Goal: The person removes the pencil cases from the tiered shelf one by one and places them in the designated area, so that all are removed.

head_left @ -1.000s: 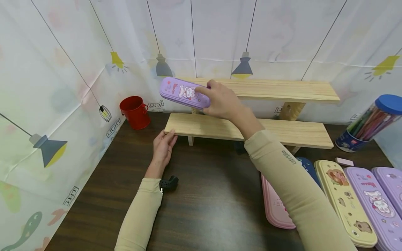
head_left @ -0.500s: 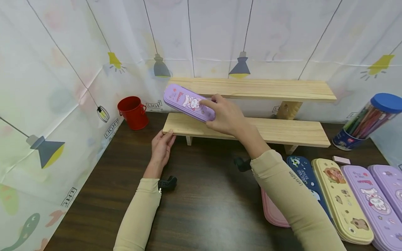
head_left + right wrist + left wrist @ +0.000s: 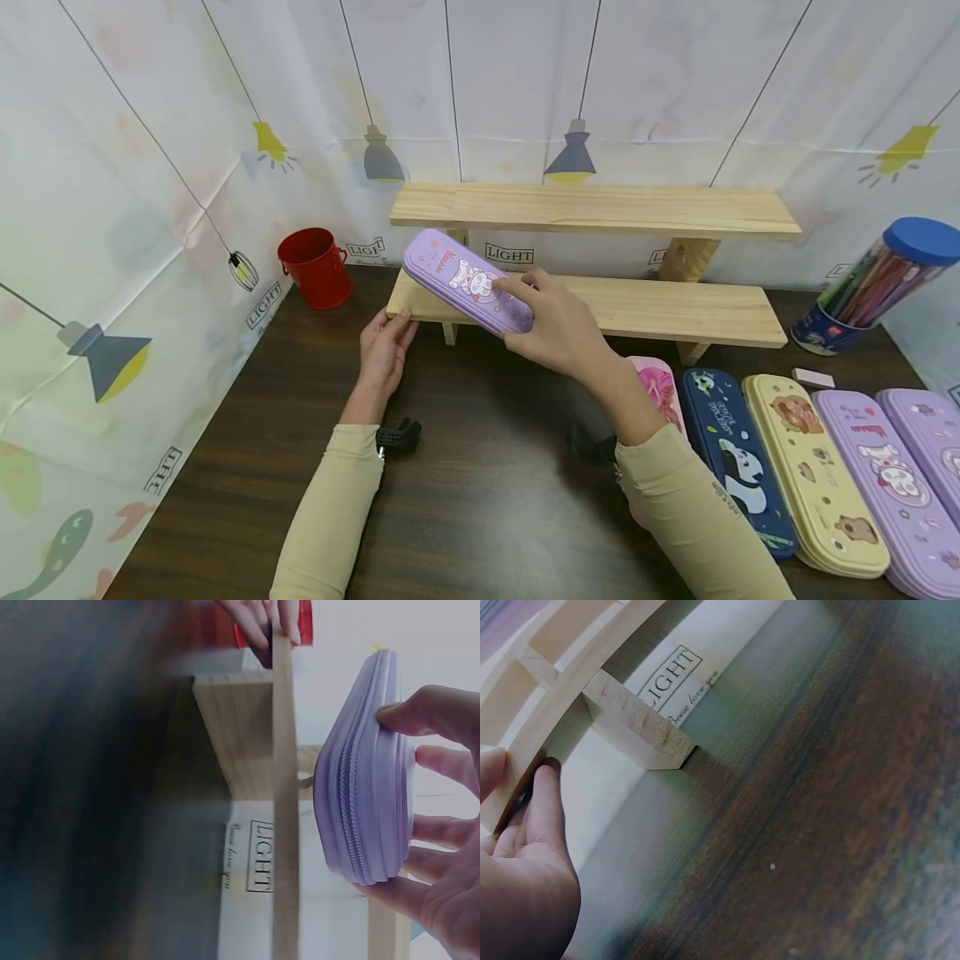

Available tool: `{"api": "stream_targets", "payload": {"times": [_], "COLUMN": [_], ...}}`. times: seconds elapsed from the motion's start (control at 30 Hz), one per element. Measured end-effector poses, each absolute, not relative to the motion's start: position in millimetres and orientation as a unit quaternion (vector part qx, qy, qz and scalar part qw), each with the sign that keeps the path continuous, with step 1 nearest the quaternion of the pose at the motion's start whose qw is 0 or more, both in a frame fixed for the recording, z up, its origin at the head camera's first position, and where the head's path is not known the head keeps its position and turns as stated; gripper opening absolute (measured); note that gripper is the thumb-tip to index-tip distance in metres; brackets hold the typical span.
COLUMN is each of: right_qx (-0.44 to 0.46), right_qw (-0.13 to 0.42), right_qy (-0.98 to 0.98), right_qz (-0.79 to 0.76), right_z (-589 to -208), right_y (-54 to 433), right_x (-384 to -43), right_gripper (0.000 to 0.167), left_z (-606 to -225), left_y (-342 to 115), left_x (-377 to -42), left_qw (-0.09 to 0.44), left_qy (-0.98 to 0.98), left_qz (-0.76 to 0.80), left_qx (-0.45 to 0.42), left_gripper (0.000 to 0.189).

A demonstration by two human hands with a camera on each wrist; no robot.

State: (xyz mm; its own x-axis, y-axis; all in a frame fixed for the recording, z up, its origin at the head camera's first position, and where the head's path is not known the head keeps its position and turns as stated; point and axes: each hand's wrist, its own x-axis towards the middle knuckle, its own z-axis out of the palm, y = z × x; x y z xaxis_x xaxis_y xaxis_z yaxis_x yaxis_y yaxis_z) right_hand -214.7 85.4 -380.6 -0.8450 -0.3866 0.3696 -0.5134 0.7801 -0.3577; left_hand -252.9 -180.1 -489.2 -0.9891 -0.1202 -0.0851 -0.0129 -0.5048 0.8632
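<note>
My right hand (image 3: pixel 562 329) grips a purple zip-up pencil case (image 3: pixel 442 268) with a white cartoon character on its lid. The case is tilted, its far end up to the left, and overlaps the left part of the lower board (image 3: pixel 675 310) of a two-tier wooden shelf. In the right wrist view the zip (image 3: pixel 351 780) runs along its side, thumb on one face and fingers (image 3: pixel 442 829) around the other. My left hand (image 3: pixel 384 354) pinches the lower board's front left corner; in the left wrist view fingers (image 3: pixel 546 810) reach under the board.
The upper board (image 3: pixel 637 208) runs behind. A red bucket (image 3: pixel 318 271) stands left of the shelf, a blue-lidded tub of pencils (image 3: pixel 862 292) right of it. Several pencil cases, including a navy panda one (image 3: pixel 738 467) and a yellow one (image 3: pixel 813 475), lie front right, near an eraser-like block (image 3: pixel 813 378).
My right hand has lowered the purple pencil case from the upper board's height toward the lower board, slightly right and nearer, tilting it more. My left hand keeps its hold on the board's corner.
</note>
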Motion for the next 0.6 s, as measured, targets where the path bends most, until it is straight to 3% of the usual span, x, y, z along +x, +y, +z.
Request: {"api": "stream_targets", "payload": {"times": [0.6], "right_qx": [0.227], "right_qw": [0.057], "right_qy": [-0.949], "right_qz": [0.211], "right_z": [-407], "right_y": [106], "right_x": [-144], "right_gripper": [0.064], "left_z": [-488], "left_y": [-179], "left_x": [-254], "left_qw": [0.032], "left_qy": [-0.496], "left_qz": [-0.864], "left_qx": [0.086], "left_gripper": [0.044]}}
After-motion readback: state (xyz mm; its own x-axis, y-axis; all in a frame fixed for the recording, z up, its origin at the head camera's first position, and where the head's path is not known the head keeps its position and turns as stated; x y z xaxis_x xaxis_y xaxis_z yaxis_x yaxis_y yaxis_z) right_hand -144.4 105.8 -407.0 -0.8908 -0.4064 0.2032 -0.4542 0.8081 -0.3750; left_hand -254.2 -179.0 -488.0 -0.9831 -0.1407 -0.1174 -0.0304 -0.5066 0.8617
